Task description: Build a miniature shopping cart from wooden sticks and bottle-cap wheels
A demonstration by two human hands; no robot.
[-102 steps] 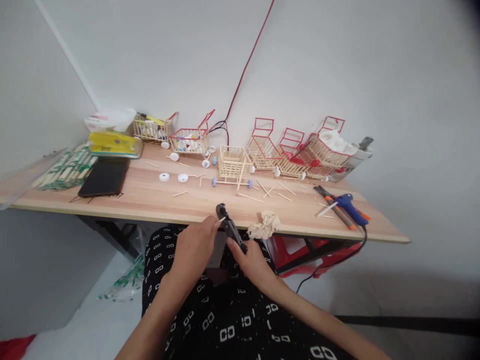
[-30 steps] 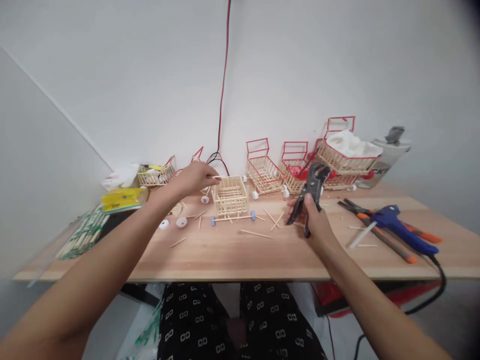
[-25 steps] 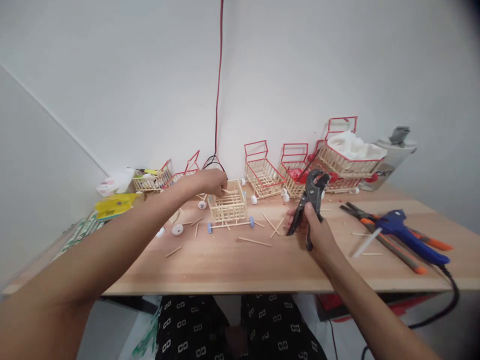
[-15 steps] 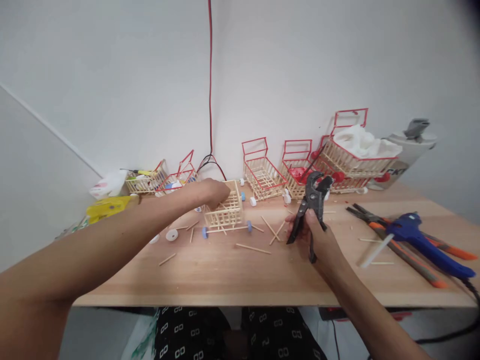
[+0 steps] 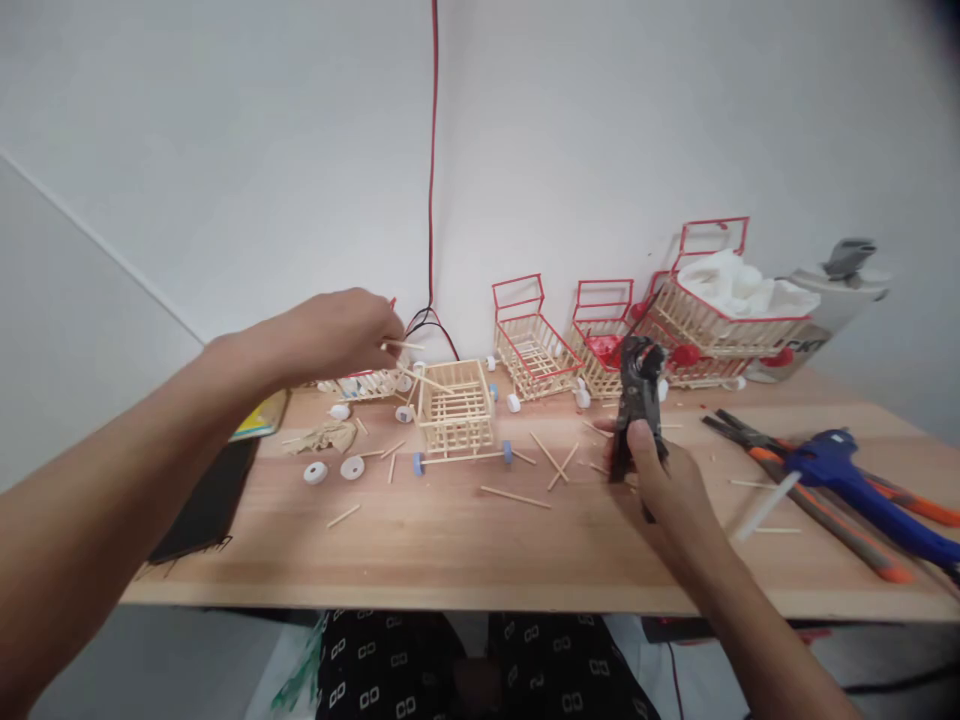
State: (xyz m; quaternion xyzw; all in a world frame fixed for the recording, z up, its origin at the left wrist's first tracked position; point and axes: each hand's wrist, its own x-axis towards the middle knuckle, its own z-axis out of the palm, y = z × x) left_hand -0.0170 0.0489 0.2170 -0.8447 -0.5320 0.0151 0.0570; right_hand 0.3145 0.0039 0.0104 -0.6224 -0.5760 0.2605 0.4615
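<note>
With my left hand (image 5: 330, 335) pinching a stick (image 5: 401, 346) above the basket (image 5: 455, 408) and my right hand (image 5: 664, 490) clenched on the cutter (image 5: 637, 400), I should, I judge, steady the stick before any cut.

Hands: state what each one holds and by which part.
Left hand pinches a thin stick by one end. Right hand grips black cutters by the handles.

Bright, even, diffuse light; soft shadows only under counter (image 5: 465, 570) front edge. No glare. Wide-angle bend at frame edges, dark vignette top-right. Both hands motion-blurred, esp. left hand (image 5: 330, 335); rest fairly sharp.
</note>
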